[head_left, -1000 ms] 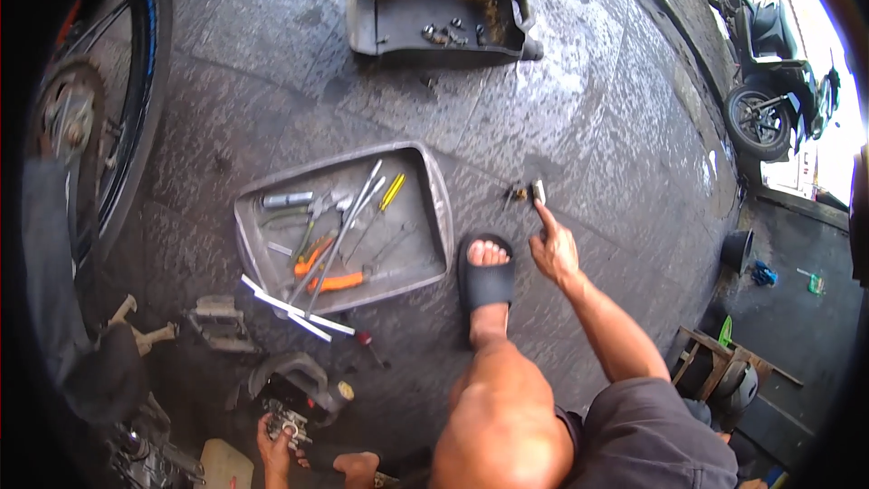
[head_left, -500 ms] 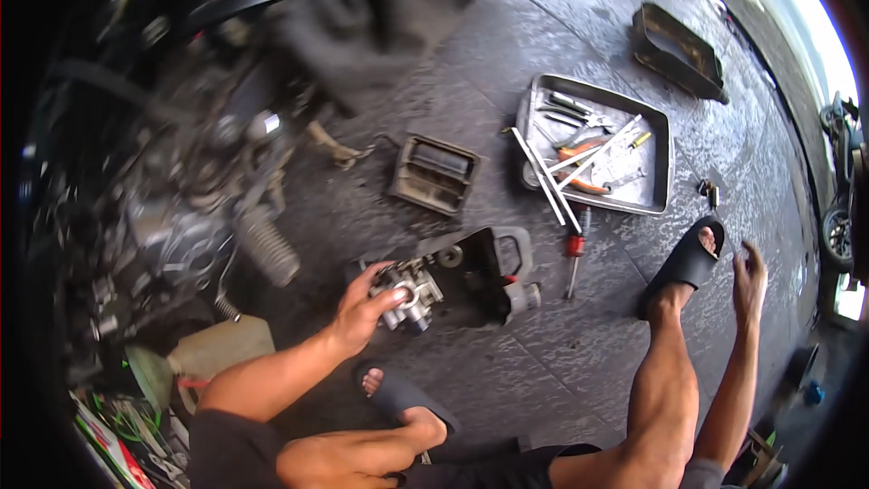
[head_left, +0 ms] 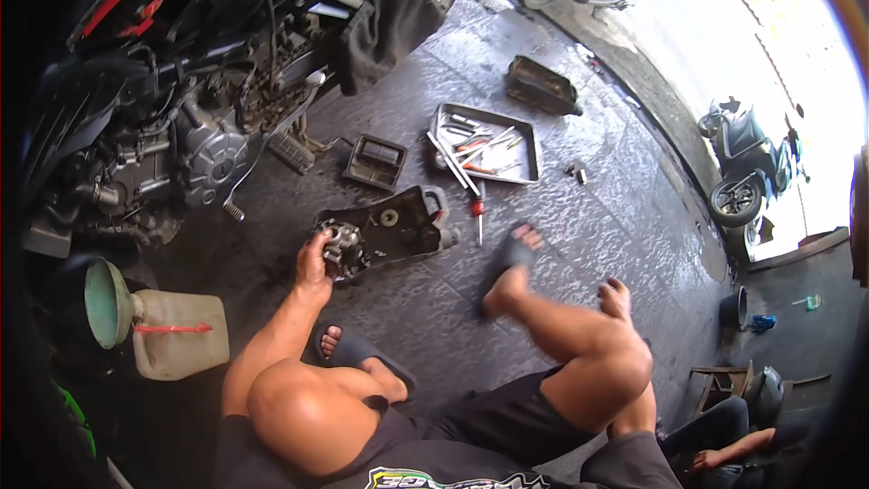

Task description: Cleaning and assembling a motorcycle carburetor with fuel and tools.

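Observation:
My left hand (head_left: 314, 261) is closed around a metal carburetor (head_left: 342, 246). The carburetor is over the near left end of a black plastic housing (head_left: 398, 226); whether they touch, I cannot tell. My right hand (head_left: 615, 299) hangs beyond my raised right knee, fingers apart, with nothing seen in it; the knee hides part of its arm. A red-handled screwdriver (head_left: 478, 213) lies on the floor right of the housing. Behind it stands a metal tray (head_left: 534, 158) holding pliers, wrenches and T-handled tools. A rectangular black box part (head_left: 375, 163) lies left of the tray.
A motorcycle engine (head_left: 213, 149) is on the left, with a dark cloth (head_left: 385, 32) hanging further back. A jerrycan (head_left: 186, 344) with a green funnel (head_left: 107, 303) stands near left. Another black box (head_left: 543, 86) lies beyond the tray. Another person's arm (head_left: 738, 448) shows at lower right.
The view has swung, bringing more of the floor's right side and parked scooters into sight. The carburetor stays in my left hand. My right foot and knee have shifted, the knee now rising before my right arm.

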Tool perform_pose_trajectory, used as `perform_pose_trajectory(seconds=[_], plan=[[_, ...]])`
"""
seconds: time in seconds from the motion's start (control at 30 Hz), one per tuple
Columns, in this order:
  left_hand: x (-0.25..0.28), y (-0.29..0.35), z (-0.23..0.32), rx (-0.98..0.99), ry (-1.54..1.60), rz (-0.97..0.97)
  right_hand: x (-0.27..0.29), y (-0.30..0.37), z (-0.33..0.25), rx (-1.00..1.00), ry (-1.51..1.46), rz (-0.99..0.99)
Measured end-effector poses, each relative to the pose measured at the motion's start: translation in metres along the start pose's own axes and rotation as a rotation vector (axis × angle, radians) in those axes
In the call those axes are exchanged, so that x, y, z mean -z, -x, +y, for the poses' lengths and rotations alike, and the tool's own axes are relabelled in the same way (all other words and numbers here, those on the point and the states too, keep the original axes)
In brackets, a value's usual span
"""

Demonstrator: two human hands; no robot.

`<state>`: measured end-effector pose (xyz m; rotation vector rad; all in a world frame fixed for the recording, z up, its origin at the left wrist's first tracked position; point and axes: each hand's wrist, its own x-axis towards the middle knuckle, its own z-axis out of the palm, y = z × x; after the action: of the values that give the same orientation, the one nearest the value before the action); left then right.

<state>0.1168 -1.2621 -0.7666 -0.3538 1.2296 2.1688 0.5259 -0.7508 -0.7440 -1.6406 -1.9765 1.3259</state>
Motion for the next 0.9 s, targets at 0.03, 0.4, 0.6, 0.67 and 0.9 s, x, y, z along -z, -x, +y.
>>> perform_pose_trajectory(seconds=[0.03,0.4,0.6,0.67,0.9], plan=[[-0.002,0.006,0.001,0.019,-0.014,0.007,-0.017,-0.008,-0.007,-0.156,0.028,0.051],[-0.045,0.001,-0.005,0.092,-0.024,0.016,-0.193,-0.142,-0.089,0.27,0.359,0.234],[-0.041,-0.026,-0.028,0.059,-0.051,0.115,-0.283,-0.021,-0.154,0.512,0.11,-0.391],[-0.04,-0.033,-0.033,0.08,-0.042,0.113,-0.305,0.018,-0.169,0.538,0.278,-0.467],[-0.03,-0.053,-0.043,0.152,0.025,0.088,-0.374,0.067,-0.187,0.699,0.5,-0.422]])
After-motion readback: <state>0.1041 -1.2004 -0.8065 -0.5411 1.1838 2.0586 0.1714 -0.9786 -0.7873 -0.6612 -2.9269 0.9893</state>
